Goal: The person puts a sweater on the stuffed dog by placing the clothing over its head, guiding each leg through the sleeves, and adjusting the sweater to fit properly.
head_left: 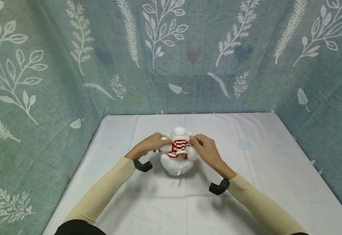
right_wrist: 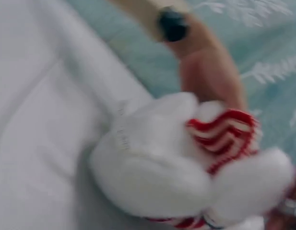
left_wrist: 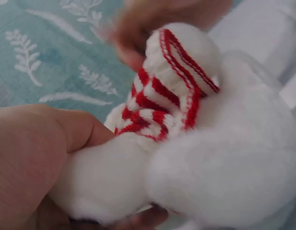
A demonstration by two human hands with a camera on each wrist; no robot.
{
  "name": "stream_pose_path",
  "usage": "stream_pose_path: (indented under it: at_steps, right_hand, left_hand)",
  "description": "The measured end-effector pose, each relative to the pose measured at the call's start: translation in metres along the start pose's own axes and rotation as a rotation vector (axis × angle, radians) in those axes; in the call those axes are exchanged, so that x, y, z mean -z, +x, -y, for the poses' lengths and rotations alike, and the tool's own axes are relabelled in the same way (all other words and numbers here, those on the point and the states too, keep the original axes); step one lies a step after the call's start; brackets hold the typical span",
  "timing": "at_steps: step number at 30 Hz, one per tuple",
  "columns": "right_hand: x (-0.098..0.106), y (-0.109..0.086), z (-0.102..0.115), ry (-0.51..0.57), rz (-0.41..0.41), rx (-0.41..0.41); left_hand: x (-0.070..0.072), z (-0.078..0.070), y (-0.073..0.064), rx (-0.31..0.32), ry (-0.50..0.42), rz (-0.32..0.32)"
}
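A white plush toy sits on the white-covered table, its back part toward me. It wears a knitted red-and-white striped sweater, rumpled around its upper body. My left hand grips the toy's left side; in the left wrist view its thumb presses on a fluffy limb, with fingers underneath. At the toy's upper right, my right hand pinches the sweater's edge with thumb and curled fingers. That hand is blurred in the left wrist view and mostly cut off in the right wrist view.
A white cloth with faint creases covers the table. Green-blue curtains with white leaf prints enclose its back and sides. Black wrist devices sit on both wrists.
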State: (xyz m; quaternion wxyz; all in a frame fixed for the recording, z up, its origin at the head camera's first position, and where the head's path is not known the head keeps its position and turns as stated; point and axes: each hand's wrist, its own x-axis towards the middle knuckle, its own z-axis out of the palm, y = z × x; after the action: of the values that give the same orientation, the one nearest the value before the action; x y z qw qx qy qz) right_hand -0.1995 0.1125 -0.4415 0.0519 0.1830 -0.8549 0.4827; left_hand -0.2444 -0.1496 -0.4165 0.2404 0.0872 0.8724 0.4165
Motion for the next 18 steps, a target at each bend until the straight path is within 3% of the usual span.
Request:
stream_pose_path:
  at_steps: [4,7,11,18]
  right_hand:
    - [0.003,0.006,-0.011,0.105,0.115,-0.356]
    - [0.000,0.009,-0.017,0.186,0.216,-0.511]
    - [-0.005,0.012,-0.021,0.277,0.278,-0.563]
    - [-0.004,0.017,-0.023,0.328,0.302,-0.522]
  left_hand:
    - [0.003,0.006,0.000,0.073,-0.057,0.010]
    - [0.002,0.012,0.002,0.099,-0.091,0.034]
    - [-0.002,0.014,0.004,0.077,-0.122,0.066]
    - [-0.004,0.008,0.000,0.023,-0.186,0.051]
